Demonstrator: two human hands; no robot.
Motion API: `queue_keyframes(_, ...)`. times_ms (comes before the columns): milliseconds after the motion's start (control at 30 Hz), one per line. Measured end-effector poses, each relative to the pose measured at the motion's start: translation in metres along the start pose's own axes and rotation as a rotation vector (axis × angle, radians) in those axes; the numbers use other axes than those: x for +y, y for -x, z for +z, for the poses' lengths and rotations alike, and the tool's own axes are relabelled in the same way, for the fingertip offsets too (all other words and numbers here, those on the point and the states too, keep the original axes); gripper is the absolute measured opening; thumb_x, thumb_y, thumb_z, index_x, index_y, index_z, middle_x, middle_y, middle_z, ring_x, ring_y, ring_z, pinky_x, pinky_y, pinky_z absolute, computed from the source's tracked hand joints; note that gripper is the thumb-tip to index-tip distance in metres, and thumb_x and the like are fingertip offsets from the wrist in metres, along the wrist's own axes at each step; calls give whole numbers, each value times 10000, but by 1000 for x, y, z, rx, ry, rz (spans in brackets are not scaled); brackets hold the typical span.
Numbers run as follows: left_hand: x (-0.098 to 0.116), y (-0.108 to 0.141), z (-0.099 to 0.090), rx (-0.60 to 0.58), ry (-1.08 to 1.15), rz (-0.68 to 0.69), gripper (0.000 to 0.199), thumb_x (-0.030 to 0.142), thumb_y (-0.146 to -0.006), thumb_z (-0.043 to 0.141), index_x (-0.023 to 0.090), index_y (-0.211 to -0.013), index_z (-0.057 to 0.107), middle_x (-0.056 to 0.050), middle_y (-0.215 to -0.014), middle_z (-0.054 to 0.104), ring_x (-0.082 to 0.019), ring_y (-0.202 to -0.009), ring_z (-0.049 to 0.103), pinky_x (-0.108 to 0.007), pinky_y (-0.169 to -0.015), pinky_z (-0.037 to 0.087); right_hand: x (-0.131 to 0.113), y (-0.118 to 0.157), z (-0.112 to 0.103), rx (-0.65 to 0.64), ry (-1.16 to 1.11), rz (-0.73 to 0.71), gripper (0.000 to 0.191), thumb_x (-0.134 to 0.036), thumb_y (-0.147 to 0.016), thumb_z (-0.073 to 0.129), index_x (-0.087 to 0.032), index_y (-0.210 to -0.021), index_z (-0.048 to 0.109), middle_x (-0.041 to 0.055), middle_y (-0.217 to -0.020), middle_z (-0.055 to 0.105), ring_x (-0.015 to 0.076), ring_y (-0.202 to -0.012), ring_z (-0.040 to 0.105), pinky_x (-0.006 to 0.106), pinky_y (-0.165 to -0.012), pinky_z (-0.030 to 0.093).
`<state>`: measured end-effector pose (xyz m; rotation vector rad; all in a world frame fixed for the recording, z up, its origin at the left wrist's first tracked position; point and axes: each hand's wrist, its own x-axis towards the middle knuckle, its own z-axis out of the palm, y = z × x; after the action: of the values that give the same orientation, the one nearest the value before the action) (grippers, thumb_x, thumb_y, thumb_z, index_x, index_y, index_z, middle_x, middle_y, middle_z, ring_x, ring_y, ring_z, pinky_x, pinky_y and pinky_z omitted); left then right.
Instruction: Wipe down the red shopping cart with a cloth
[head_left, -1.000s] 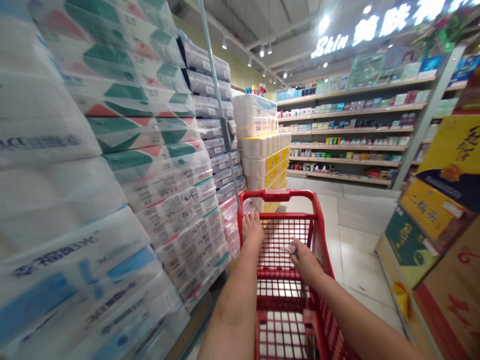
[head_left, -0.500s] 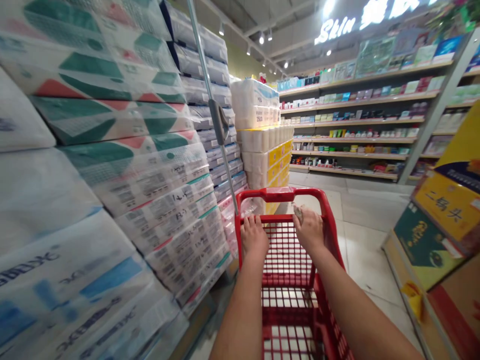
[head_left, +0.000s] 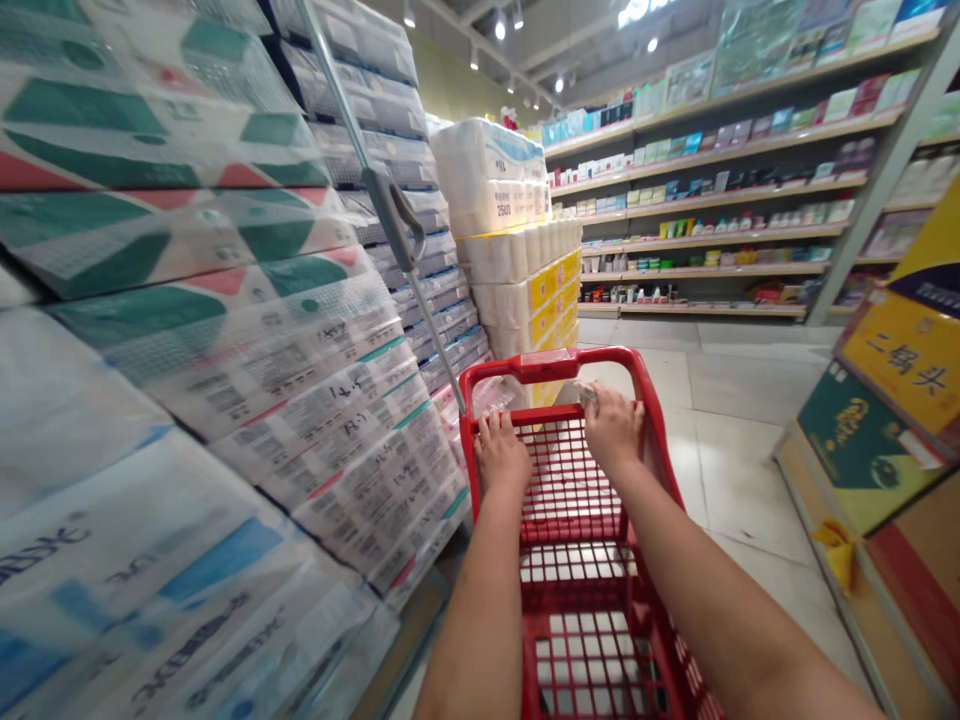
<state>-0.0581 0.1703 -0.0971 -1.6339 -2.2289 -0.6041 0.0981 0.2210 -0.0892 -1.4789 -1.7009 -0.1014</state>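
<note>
a bright shop aisle runs ahead, with long shelves of boxed goods (head_left: 712, 220) far beyond the red shopping cart (head_left: 555, 362), the landmark here. left of the cart rise tall stacks of plastic-wrapped paper bales (head_left: 247, 350), almost touching it. ahead of the cart stands a pile of toilet rolls (head_left: 502, 260), and printed cartons (head_left: 862, 450) sit off to its right on pale floor tiles (head_left: 735, 430). the cart looks light and stiff, its plastic mesh best taken by the cross rail (head_left: 551, 413). the left hand (head_left: 501, 455) lies curled over that rail, not tightly clenched. the right hand (head_left: 613, 430) grips the rail too, pinching a crumpled pale scrap (head_left: 587, 394), probably soft and light, against it.
</note>
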Motion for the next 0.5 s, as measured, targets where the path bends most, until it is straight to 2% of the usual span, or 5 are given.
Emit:
queue_keyframes(33, 0, 0, 1, 3, 2, 1, 569, 173, -848, 442, 145, -1415, 407, -117, -1501, 388, -315, -1415, 274, -500, -1116, 335, 1, 0, -1, 2, 12, 1, 392, -306, -955, 370, -238, -1313, 516, 95, -1335, 559, 284, -1224, 441, 582, -1096, 175)
queue_keyframes(167, 0, 2, 2, 10, 8, -9, 560, 178, -856, 437, 135, -1414, 401, -124, -1507, 377, -308, -1430, 244, -512, -1121, 329, -1, 4, -4, -99, 6, -229, 391, -303, -956, 387, -300, -1330, 502, 54, -1390, 522, 254, -1256, 427, 545, -1110, 187)
queue_keyframes(300, 0, 3, 1, 3, 20, 0, 570, 179, -852, 448, 138, -1418, 389, -130, -1511, 369, -310, -1425, 256, -515, -1118, 335, -3, 8, -4, -10, 23, -72, 421, -282, -957, 365, -258, -1363, 474, 89, -1365, 537, 274, -1231, 439, 577, -1098, 178)
queue_keyframes(433, -1, 2, 2, 12, 14, -11, 572, 160, -841, 449, 136, -1410, 393, -132, -1504, 379, -316, -1422, 258, -522, -1112, 338, -6, 10, -1, -61, 5, -280, 383, -304, -957, 395, -288, -1318, 522, 56, -1397, 513, 254, -1264, 412, 500, -1112, 196)
queue_keyframes(500, 0, 1, 3, 11, 10, -11, 570, 148, -836, 448, 150, -1405, 398, -127, -1504, 381, -309, -1422, 260, -517, -1107, 344, -7, 9, 1, -38, -9, -218, 393, -291, -967, 369, -295, -1338, 498, 50, -1377, 534, 247, -1241, 437, 525, -1115, 171)
